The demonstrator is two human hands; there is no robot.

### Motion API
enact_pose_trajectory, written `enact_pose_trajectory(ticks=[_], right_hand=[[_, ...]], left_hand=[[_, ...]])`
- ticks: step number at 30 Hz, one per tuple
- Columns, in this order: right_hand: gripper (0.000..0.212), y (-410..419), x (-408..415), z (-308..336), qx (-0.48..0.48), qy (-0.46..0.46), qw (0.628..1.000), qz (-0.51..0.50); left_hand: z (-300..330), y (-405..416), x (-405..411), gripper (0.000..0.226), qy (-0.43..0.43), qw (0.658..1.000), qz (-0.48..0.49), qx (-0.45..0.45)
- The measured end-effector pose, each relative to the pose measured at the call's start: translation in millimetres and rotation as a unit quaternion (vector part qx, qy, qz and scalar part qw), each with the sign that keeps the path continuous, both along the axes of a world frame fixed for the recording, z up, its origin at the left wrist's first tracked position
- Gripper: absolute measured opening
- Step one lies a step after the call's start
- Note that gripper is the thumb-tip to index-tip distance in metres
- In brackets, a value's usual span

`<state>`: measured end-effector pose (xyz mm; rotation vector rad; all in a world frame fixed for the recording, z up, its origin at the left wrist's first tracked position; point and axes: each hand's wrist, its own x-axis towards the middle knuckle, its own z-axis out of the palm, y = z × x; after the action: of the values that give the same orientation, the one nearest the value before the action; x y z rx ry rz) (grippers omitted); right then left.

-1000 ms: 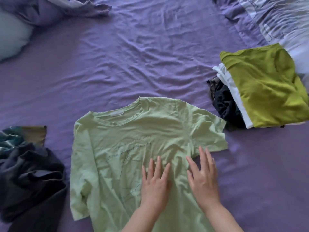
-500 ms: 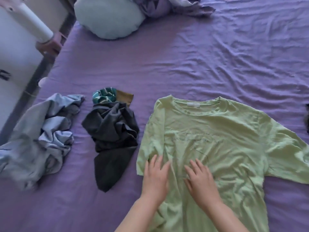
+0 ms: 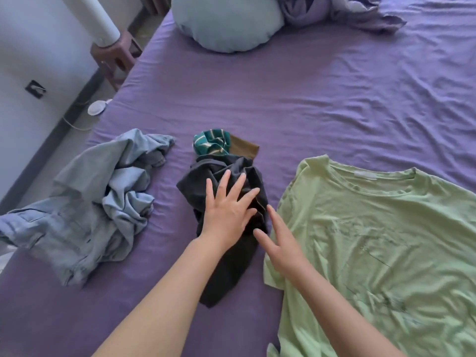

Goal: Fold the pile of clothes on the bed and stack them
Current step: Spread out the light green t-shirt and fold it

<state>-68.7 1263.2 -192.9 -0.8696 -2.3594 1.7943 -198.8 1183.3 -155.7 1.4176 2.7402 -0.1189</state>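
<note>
Both hands off green T-shirt (image 3: 386,240); left hand (image 3: 228,210) now on dark garment (image 3: 226,266).

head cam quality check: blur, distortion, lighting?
Head view: left hand and right hand slightly motion-soft; wide-angle bends the bed edge and wall; soft even daylight, no glare; dark garment folds lose detail.

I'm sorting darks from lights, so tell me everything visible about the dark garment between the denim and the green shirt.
The dark garment is charcoal-black, soft-looking cloth, crumpled at its far end and trailing into a flatter strip toward the person. It lies unfolded on the purple sheet, its far end against a teal-striped piece. The left hand lies over it with fingers spread; the right hand is at its right edge.
</note>
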Motion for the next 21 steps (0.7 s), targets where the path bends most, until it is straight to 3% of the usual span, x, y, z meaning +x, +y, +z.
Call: enact_pose_trajectory(ticks=[6,10,12,14,17,21], right_hand=[[0.077,-23,-52,-10,0.065,-0.057,0.996,0.017],[0.081,-38,-70,-21,0.065,-0.121,0.990,0.000],[0.082,-41,-75,-26,0.065,-0.132,0.989,-0.022],[0.083,-43,-80,-28,0.069,-0.150,0.986,-0.026],[0.082,-48,-91,-31,0.073,-0.177,0.981,-0.015],[0.080,-81,-105,-23,-0.012,-0.102,0.995,-0.005]], left_hand=[[-21,17,-85,0.080,-0.042,0.992,-0.001,-0.118],[-37,19,-124,0.092,-0.124,0.983,0.032,-0.134],[-44,19,-135,0.091,-0.144,0.979,0.026,-0.140],[-46,20,-141,0.085,-0.104,0.986,0.004,-0.133],[-45,16,-149,0.060,-0.064,0.994,-0.040,-0.075],[-34,-29,-160,0.058,-0.083,0.995,-0.026,-0.051]])
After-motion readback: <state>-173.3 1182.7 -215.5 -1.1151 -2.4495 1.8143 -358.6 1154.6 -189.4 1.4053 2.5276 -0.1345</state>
